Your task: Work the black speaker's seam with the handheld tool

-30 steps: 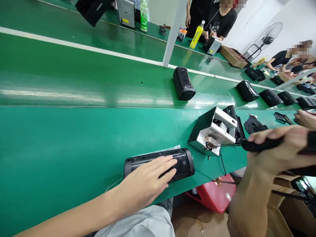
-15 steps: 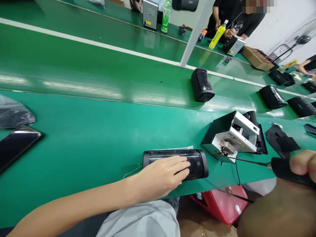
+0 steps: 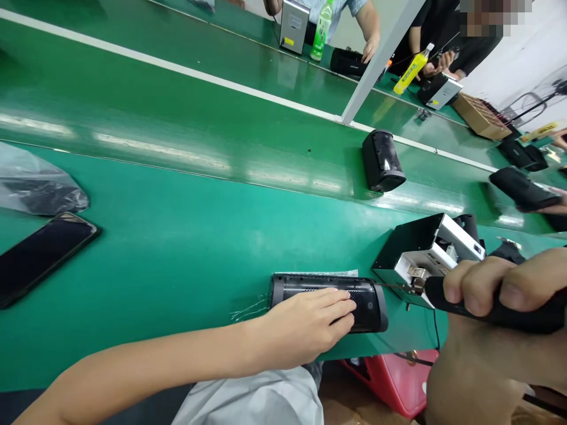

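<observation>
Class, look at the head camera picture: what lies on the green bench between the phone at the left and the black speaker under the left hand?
In the head view, only bare green bench separates the phone from the speaker.

The black cylindrical speaker lies on its side near the front edge of the green bench, long axis running left to right, its perforated grille facing up and a round end cap turned to the right. A thin clear plastic sheet shows under its back edge. The black-handled electric screwdriver is held nearly level (its far end runs out of view at the right), its slim metal bit pointing left toward the speaker's right end.
</observation>
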### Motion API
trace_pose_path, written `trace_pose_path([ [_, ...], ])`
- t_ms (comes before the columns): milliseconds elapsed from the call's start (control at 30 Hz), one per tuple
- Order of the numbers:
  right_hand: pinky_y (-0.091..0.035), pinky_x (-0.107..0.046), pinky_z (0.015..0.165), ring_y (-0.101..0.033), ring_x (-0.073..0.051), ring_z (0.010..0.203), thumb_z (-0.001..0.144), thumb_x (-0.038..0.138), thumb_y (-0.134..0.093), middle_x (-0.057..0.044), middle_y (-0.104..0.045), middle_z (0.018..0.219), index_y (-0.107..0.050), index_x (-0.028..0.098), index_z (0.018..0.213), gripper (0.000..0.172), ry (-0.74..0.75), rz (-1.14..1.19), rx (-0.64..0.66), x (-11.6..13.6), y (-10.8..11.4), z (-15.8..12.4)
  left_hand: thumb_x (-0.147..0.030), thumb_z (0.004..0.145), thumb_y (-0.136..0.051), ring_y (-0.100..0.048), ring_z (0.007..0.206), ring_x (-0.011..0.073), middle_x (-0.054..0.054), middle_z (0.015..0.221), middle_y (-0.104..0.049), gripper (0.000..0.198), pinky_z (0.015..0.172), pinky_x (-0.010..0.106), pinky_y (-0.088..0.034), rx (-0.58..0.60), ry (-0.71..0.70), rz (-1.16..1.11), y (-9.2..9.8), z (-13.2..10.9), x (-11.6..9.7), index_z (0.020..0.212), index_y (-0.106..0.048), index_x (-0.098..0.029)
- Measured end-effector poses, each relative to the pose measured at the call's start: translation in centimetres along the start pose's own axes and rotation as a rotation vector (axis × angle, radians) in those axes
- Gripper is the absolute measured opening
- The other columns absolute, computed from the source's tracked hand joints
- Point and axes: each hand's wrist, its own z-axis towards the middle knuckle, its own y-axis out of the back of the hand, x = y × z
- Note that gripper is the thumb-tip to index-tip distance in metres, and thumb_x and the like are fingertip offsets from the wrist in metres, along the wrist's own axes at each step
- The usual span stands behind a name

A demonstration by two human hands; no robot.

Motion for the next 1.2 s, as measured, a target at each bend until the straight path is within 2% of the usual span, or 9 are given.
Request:
trace_pose_path([
  [167, -0.041, -0.027, 0.037, -0.043, -0.01, 0.038, 0.091, 0.027, -0.05, 0.005, -0.035, 0.052, -0.044, 0.016, 0.065, 0.029, 0.05, 0.02, 0.191, -1.1, -2.0, 0.3, -0.019, 0.097, -0.052, -0.05, 0.13, 0.0217, 0.011, 0.14, -0.056, 0.034, 0.119, 0.032, -0.037, -0.016, -0.006, 0.037, 0.0, 0.0, 0.0, 0.128, -0.058, -0.007],
  [267, -0.04, -0.026, 0.041, -0.044, -0.009, 0.04, 0.096, 0.039, -0.048, 0.006, -0.039, 0.052, -0.042, 0.017, 0.067, 0.036, 0.029, 0.039, 0.174, -3.1, -2.9, -1.1, -0.019, 0.099, -0.049, -0.05, 0.131, 0.0227, 0.011, 0.139, -0.058, 0.035, 0.119, 0.033, -0.036, -0.02, -0.026, 0.095, 0.2, -0.1, -0.1, 0.13, -0.059, -0.006],
  [433, -0.036, -0.025, 0.042, -0.04, -0.006, 0.037, 0.088, 0.02, -0.052, 0.007, -0.031, 0.052, -0.037, 0.016, 0.063, 0.03, -0.015, 0.121, 0.1, -4.6, -3.3, -2.9, -0.017, 0.101, -0.045, -0.05, 0.134, 0.0216, 0.011, 0.141, -0.057, 0.034, 0.119, 0.033, -0.036, -0.01, -0.027, 0.101, 0.9, 0.0, -0.1, 0.13, -0.061, -0.008],
  [767, -0.037, -0.024, 0.045, -0.042, -0.008, 0.043, 0.089, 0.02, -0.044, 0.005, -0.037, 0.054, -0.04, 0.017, 0.07, 0.02, 0.034, 0.191, 0.201, -6.0, -2.7, -3.1, -0.015, 0.101, -0.044, -0.049, 0.135, 0.0236, 0.01, 0.143, -0.055, 0.036, 0.12, 0.034, -0.036, 0.03, -0.028, 0.158, 1.2, 0.0, -0.2, 0.133, -0.06, -0.008],
  [867, -0.038, -0.025, 0.044, -0.043, -0.01, 0.044, 0.095, 0.021, -0.049, 0.005, -0.042, 0.059, -0.057, 0.017, 0.091, 0.01, 0.049, 0.21, 0.09, -6.2, -3.6, -3.1, -0.016, 0.099, -0.047, -0.05, 0.133, 0.0232, 0.011, 0.14, -0.057, 0.036, 0.12, 0.034, -0.037, 0.005, -0.039, 0.158, 0.7, 0.0, -0.2, 0.132, -0.059, -0.006],
  [967, -0.044, -0.026, 0.044, -0.047, -0.01, 0.046, 0.095, 0.017, -0.063, 0.006, -0.051, 0.073, -0.053, 0.034, 0.132, 0.042, 0.079, 0.173, -0.003, -4.2, -3.9, -2.6, -0.022, 0.101, -0.049, -0.051, 0.132, 0.0219, 0.009, 0.138, -0.059, 0.035, 0.12, 0.034, -0.037, -0.019, -0.006, 0.113, 0.0, -0.1, -0.4, 0.131, -0.059, -0.008],
  [1033, -0.045, -0.027, 0.043, -0.048, -0.01, 0.045, 0.099, 0.033, -0.062, 0.006, -0.048, 0.068, -0.06, 0.029, 0.11, 0.012, 0.122, 0.131, 0.072, -1.9, -2.9, -2.3, -0.024, 0.1, -0.052, -0.049, 0.134, 0.0218, 0.008, 0.141, -0.057, 0.034, 0.121, 0.034, -0.036, -0.02, 0.015, 0.081, -0.4, -0.2, -0.4, 0.131, -0.059, -0.01],
  [1100, -0.042, -0.028, 0.041, -0.044, -0.01, 0.042, 0.1, 0.048, -0.057, 0.005, -0.037, 0.059, -0.05, 0.019, 0.076, 0.038, 0.151, 0.006, -0.032, 0.5, -0.6, -2.0, -0.021, 0.098, -0.056, -0.047, 0.137, 0.022, 0.008, 0.144, -0.054, 0.037, 0.123, 0.034, -0.035, -0.007, 0.017, 0.061, -0.5, -0.4, -0.5, 0.133, -0.057, -0.011],
  [1200, -0.032, -0.029, 0.033, -0.034, -0.009, 0.038, 0.088, 0.052, -0.066, 0.006, -0.026, 0.056, -0.042, 0.02, 0.067, 0.046, 0.263, -0.246, -0.408, 2.0, 4.3, -1.4, -0.019, 0.097, -0.056, -0.047, 0.137, 0.0218, 0.006, 0.145, -0.054, 0.038, 0.121, 0.035, -0.038, 0.013, 0.027, 0.036, -0.3, -0.5, -0.4, 0.135, -0.056, -0.012],
])
